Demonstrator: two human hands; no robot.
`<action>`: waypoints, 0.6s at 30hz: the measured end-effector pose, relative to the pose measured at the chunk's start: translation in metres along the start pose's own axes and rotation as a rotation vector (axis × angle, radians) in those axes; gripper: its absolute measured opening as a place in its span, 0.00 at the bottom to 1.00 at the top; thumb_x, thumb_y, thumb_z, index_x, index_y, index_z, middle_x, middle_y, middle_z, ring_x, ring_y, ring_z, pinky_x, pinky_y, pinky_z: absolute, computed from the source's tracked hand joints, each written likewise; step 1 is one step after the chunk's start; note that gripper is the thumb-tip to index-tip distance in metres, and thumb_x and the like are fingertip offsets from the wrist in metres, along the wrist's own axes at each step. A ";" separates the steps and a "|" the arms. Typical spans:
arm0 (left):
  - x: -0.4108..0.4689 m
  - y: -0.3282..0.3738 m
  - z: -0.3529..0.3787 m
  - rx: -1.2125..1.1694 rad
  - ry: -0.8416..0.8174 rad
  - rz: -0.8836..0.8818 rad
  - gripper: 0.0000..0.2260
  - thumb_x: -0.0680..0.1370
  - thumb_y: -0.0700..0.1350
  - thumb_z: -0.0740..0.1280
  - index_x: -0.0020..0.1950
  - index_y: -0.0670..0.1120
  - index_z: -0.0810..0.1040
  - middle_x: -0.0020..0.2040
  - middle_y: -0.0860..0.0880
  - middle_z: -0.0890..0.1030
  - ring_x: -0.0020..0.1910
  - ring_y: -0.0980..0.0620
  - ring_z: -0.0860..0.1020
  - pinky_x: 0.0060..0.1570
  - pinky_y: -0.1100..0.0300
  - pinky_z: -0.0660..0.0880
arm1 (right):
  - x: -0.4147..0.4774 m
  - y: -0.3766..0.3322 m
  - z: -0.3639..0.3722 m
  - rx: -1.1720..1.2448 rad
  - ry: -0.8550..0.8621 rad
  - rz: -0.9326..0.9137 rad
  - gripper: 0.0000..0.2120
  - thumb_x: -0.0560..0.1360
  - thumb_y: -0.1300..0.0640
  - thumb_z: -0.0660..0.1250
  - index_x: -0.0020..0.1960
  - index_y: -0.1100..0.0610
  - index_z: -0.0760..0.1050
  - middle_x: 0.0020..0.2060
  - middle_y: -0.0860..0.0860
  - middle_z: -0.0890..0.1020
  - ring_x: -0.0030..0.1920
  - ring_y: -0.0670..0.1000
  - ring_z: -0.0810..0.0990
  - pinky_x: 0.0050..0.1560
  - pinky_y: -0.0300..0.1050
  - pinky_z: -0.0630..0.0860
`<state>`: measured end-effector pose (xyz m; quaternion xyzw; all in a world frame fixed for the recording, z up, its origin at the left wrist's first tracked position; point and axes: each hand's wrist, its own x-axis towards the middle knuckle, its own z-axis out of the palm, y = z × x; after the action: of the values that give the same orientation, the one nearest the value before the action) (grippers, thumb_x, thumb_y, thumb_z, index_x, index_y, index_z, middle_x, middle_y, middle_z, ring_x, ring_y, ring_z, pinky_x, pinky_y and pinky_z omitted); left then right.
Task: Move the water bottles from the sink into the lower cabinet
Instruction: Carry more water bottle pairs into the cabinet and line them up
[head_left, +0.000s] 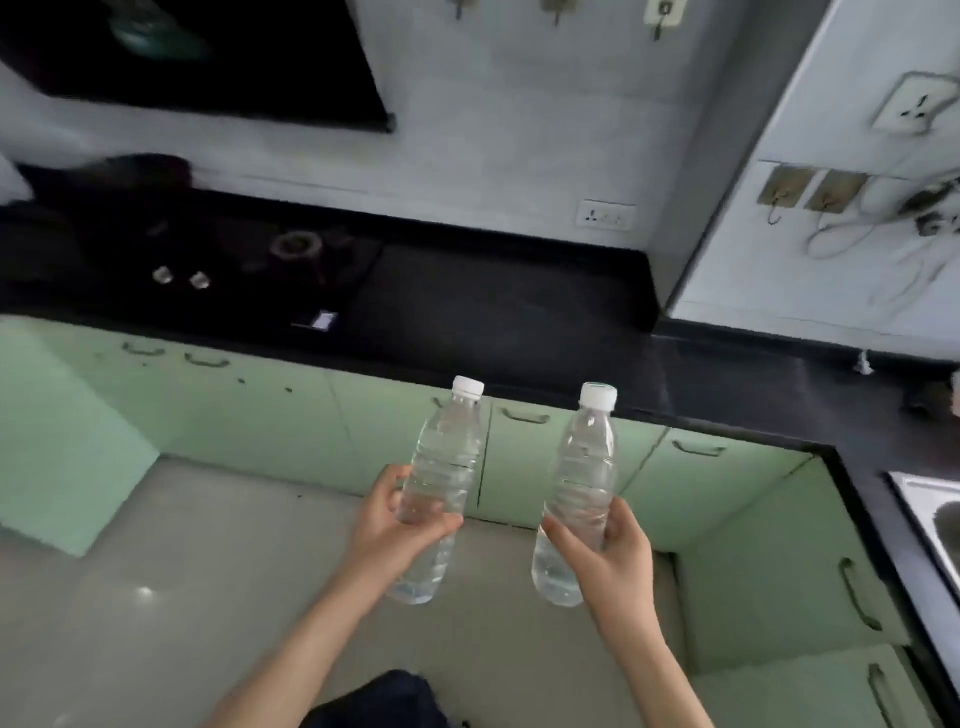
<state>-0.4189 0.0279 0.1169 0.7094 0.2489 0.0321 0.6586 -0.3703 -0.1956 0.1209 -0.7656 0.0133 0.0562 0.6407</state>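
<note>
I hold two clear plastic water bottles with white caps, both nearly upright, in front of the green lower cabinets. My left hand grips the left bottle around its lower half. Around the lower half of the right bottle is my right hand. The two bottles are apart, side by side above the pale floor. A corner of the steel sink shows at the right edge; its inside is mostly out of view. All cabinet doors in sight are closed.
A black countertop runs in an L above the cabinets. A black stove with knobs sits at the left. Wall sockets and hooks with a cable hang on the tiled walls. A dark shape, unclear, lies at the bottom.
</note>
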 end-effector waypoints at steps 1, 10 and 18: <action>-0.007 -0.004 -0.021 -0.024 0.065 -0.008 0.28 0.58 0.46 0.79 0.56 0.46 0.76 0.45 0.43 0.85 0.38 0.56 0.83 0.36 0.68 0.76 | -0.003 -0.003 0.019 0.000 -0.055 -0.005 0.11 0.69 0.62 0.78 0.48 0.56 0.79 0.40 0.51 0.86 0.41 0.51 0.85 0.43 0.45 0.80; -0.111 -0.076 -0.213 -0.166 0.623 -0.129 0.23 0.62 0.36 0.81 0.52 0.45 0.76 0.39 0.46 0.85 0.34 0.57 0.82 0.31 0.69 0.74 | -0.074 -0.017 0.228 -0.125 -0.594 -0.062 0.10 0.67 0.61 0.78 0.44 0.54 0.78 0.33 0.46 0.83 0.33 0.44 0.80 0.35 0.34 0.74; -0.220 -0.153 -0.415 -0.200 1.014 -0.251 0.25 0.59 0.45 0.82 0.52 0.48 0.77 0.40 0.50 0.85 0.36 0.59 0.82 0.39 0.63 0.78 | -0.198 -0.020 0.460 -0.180 -0.965 -0.115 0.12 0.66 0.62 0.79 0.45 0.56 0.80 0.35 0.50 0.85 0.36 0.46 0.83 0.34 0.32 0.75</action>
<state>-0.8138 0.3237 0.0878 0.5034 0.6146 0.3155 0.5189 -0.5974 0.2499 0.0811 -0.7040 -0.3322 0.3700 0.5070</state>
